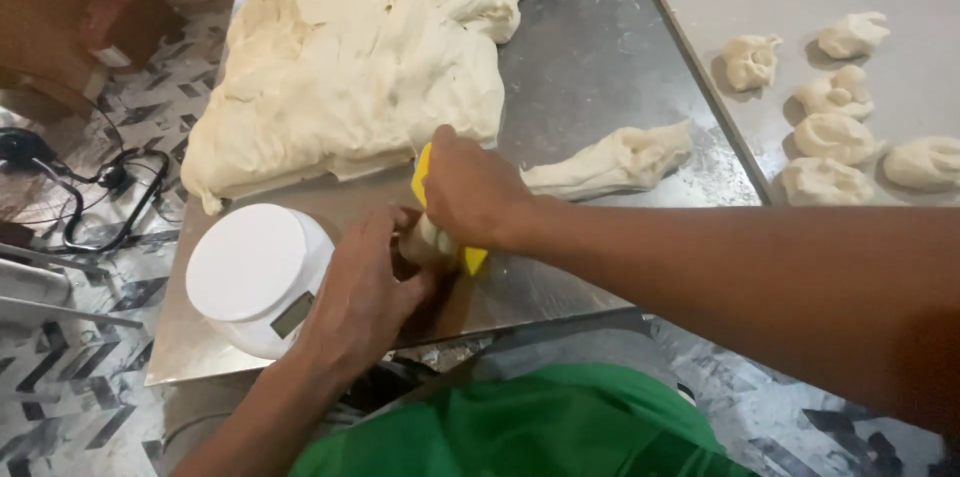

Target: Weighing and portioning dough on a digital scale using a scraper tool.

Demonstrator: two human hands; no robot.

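White scale (258, 272) sits at the table (590, 57) edge; the left hand (362, 295) curls around a small dough piece (425, 240), the right hand (472, 192) grips a yellow scraper (472, 259) pressed against it, below the big dough mass (350, 67). Portioning, it looks; weighing seems due.

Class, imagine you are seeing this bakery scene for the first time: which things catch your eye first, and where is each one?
A huge mass of dough sprawls across the steel table at the top. Below it, the right hand grips a yellow scraper against a small dough piece held by the left hand, beside a white scale. Shaped dough portions sit far right.
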